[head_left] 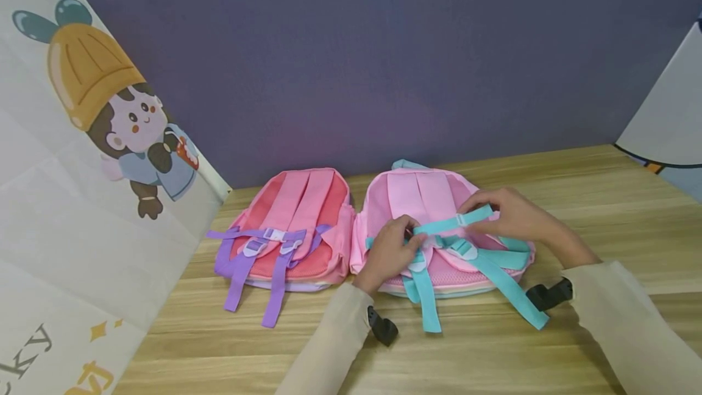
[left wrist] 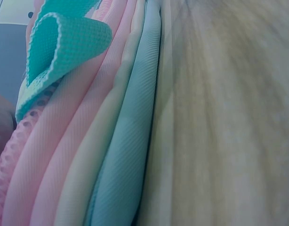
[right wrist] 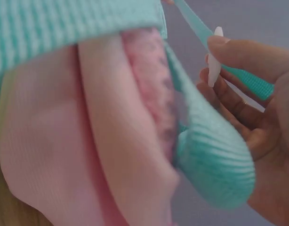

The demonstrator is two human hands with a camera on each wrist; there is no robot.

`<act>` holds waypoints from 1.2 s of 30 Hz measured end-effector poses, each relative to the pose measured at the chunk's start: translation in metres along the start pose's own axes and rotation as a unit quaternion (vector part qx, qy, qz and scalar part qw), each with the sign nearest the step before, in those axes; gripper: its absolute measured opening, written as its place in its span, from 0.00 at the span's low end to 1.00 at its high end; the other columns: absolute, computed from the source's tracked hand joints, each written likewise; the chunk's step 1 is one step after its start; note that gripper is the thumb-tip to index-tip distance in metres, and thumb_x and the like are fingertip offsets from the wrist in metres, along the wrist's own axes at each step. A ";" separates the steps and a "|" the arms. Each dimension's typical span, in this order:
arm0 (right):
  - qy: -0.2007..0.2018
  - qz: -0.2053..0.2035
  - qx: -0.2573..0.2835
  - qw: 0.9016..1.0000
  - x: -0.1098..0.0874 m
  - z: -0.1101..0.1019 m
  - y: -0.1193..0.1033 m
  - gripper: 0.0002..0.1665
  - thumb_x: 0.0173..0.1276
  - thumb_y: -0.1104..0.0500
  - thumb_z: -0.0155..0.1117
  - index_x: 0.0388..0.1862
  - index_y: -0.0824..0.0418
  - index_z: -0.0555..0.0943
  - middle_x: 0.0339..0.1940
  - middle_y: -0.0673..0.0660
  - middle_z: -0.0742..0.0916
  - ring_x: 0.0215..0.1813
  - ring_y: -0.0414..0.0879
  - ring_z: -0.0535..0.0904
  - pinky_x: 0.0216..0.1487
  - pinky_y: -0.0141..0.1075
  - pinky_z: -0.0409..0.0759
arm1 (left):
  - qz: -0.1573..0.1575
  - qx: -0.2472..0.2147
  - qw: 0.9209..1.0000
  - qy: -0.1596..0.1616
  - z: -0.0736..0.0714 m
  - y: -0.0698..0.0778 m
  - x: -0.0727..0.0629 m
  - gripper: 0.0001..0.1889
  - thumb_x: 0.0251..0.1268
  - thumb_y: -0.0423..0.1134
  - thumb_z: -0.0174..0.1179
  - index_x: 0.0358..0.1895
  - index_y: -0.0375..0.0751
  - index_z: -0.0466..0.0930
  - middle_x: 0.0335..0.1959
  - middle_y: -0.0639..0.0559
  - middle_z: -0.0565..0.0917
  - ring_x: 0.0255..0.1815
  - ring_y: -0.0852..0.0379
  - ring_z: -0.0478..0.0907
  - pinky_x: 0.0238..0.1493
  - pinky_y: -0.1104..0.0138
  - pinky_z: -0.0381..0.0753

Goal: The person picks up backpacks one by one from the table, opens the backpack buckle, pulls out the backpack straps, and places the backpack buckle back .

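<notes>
Here's the teal strap (head_left: 436, 225), flat woven webbing held between two hands above the pink backpack (head_left: 406, 197); it should handle light and floppy, best taken at its stiffer white clip (right wrist: 214, 59). The right hand (head_left: 512, 215) pinches that clip, the left hand (head_left: 390, 253) grips the strap's other end. Backpack's on the table (head_left: 603, 212), coral backpack (head_left: 269, 203) right alongside.
</notes>
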State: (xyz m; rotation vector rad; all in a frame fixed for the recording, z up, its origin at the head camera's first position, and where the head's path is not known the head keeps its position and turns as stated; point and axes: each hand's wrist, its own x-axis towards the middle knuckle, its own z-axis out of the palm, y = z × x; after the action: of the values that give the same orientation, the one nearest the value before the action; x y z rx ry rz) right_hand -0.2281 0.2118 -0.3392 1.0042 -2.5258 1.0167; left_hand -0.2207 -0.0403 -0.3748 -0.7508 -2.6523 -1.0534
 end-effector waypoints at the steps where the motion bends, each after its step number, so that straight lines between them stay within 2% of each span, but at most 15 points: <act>1: 0.000 0.000 0.001 1.000 0.000 0.000 0.000 0.16 0.52 0.64 0.74 0.41 0.55 0.85 0.36 0.47 0.86 0.32 0.33 0.71 0.32 0.29 0.70 | -0.001 -0.002 1.000 -0.001 0.000 0.000 0.000 0.07 0.65 0.41 0.59 0.40 0.42 0.78 0.34 0.52 0.80 0.37 0.60 0.75 0.41 0.72 0.72; 6: -0.004 -0.006 0.014 1.000 -0.001 -0.003 0.002 0.15 0.53 0.65 0.73 0.41 0.56 0.85 0.35 0.47 0.87 0.33 0.32 0.75 0.35 0.28 0.74 | -0.008 -0.015 1.000 -0.005 0.000 0.000 0.000 0.07 0.66 0.41 0.58 0.40 0.42 0.78 0.35 0.51 0.80 0.39 0.59 0.76 0.43 0.71 0.73; 14: -0.018 -0.004 0.045 0.999 -0.001 -0.010 0.001 0.12 0.56 0.66 0.70 0.41 0.59 0.84 0.33 0.45 0.87 0.32 0.34 0.82 0.38 0.28 0.80 | -0.001 -0.014 1.000 -0.005 0.000 0.001 -0.001 0.07 0.66 0.42 0.58 0.40 0.42 0.78 0.36 0.51 0.81 0.40 0.58 0.77 0.44 0.70 0.73; 22: -0.022 0.005 0.054 0.998 -0.003 -0.016 -0.001 0.12 0.57 0.66 0.70 0.41 0.59 0.83 0.32 0.45 0.87 0.33 0.36 0.84 0.41 0.27 0.80 | 0.002 -0.009 1.000 -0.007 -0.001 0.002 -0.002 0.08 0.67 0.41 0.57 0.41 0.41 0.78 0.36 0.50 0.81 0.40 0.57 0.77 0.43 0.69 0.74; 30: -0.028 0.018 0.096 0.995 -0.005 -0.023 0.001 0.12 0.59 0.68 0.67 0.43 0.63 0.83 0.33 0.48 0.87 0.33 0.42 0.85 0.37 0.30 0.80 | 0.002 -0.009 1.000 -0.006 0.000 0.001 -0.001 0.08 0.67 0.42 0.57 0.41 0.42 0.78 0.36 0.50 0.81 0.39 0.58 0.76 0.43 0.70 0.74; 36: -0.018 0.013 0.095 0.995 -0.006 -0.026 0.000 0.11 0.59 0.69 0.67 0.42 0.63 0.83 0.35 0.46 0.87 0.34 0.38 0.84 0.40 0.26 0.79 | 0.002 -0.009 1.000 -0.005 0.000 0.001 -0.001 0.08 0.66 0.43 0.58 0.40 0.43 0.78 0.35 0.51 0.81 0.39 0.59 0.76 0.42 0.71 0.73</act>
State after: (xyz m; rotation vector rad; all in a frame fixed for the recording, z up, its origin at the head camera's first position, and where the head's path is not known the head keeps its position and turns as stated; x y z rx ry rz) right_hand -0.2247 0.2325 -0.3229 1.0499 -2.5140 1.2768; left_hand -0.2192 -0.0402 -0.3745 -0.7677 -2.6527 -1.0764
